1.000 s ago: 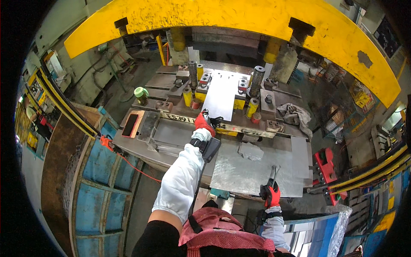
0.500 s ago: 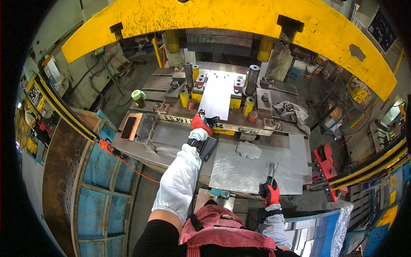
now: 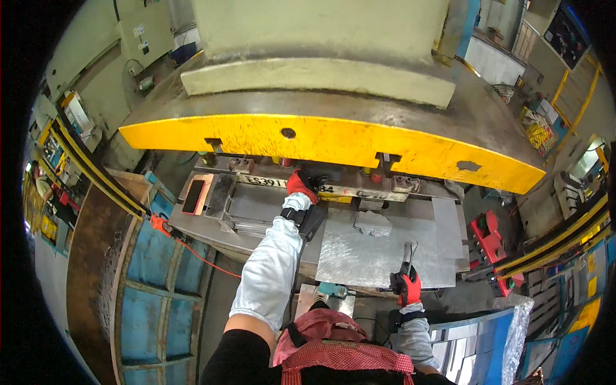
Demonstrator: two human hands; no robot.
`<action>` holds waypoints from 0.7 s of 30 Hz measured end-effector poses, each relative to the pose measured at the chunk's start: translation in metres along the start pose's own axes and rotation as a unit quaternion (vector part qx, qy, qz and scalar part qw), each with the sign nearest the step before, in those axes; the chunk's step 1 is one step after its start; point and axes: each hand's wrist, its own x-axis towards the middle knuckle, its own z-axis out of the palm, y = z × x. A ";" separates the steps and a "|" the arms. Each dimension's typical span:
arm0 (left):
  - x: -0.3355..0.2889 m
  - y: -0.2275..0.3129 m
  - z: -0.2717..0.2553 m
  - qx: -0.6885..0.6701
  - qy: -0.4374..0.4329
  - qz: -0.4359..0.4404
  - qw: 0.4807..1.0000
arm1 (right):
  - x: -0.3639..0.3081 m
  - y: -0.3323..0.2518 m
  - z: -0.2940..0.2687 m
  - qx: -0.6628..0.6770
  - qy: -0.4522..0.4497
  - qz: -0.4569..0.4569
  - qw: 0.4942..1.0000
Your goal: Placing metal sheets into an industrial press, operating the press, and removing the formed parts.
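Note:
My left hand (image 3: 301, 185), in a red and black glove, is at the front edge of the die (image 3: 267, 182). Its dark fingers look apart, with nothing visible in them. My right hand (image 3: 408, 287), gloved the same way, is closed around slim metal tongs (image 3: 409, 254), their two prongs pointing away from me over a large flat metal sheet (image 3: 346, 260). A small, irregular flat metal piece (image 3: 373, 224) lies on that sheet. Above the die spans the press ram (image 3: 321, 138) with its yellow front edge, hiding the die's middle and the bright strip.
Stacked metal sheets (image 3: 255, 204) lie left of my left hand, beside a dark phone-like slab (image 3: 192, 196) on a red-edged board. Blue metal bins (image 3: 144, 256) stand at left. A red control stand (image 3: 490, 239) is at right, near yellow-and-black posts (image 3: 558, 240).
The yellow-edged ram has come down over the die and now covers the strip, guide posts and blocks. Both hands have stayed nearly where they were.

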 end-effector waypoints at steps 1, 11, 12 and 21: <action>0.002 0.019 0.000 0.097 -0.028 0.033 0.994 | 0.001 0.000 -0.007 0.002 0.011 -0.003 1.000; 0.010 0.044 -0.006 -0.463 0.117 -0.258 0.840 | -0.008 -0.017 0.011 -0.034 0.012 -0.013 0.999; 0.015 0.057 -0.012 -0.613 0.165 -0.428 0.644 | -0.007 -0.015 0.010 -0.036 0.008 -0.012 0.999; 0.019 0.084 -0.013 -0.590 0.157 -0.426 0.668 | -0.009 -0.009 -0.001 -0.019 -0.026 -0.013 0.999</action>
